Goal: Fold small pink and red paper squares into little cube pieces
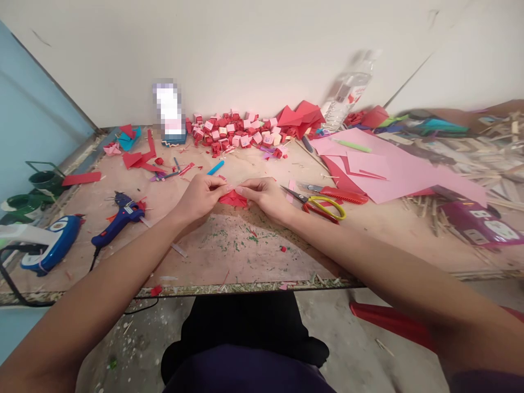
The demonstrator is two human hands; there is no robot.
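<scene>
A small piece of red folded paper is held between both hands above the middle of the table. My left hand pinches its left side, thumb and fingers pressed together. On the other side my right hand grips it the same way, and the two thumbs nearly meet at its upper edge. Part of the paper is hidden by the fingers. Just behind the hands lies a blue stick-like piece. Scissors with yellow and red handles and a red utility knife rest right of my right hand.
Small pink and red paper boxes are heaped at the back by a phone. A bottle leans against the wall. Pink paper sheets and wood sticks spread rightward. Left stands a blue glue gun. The table edge is near.
</scene>
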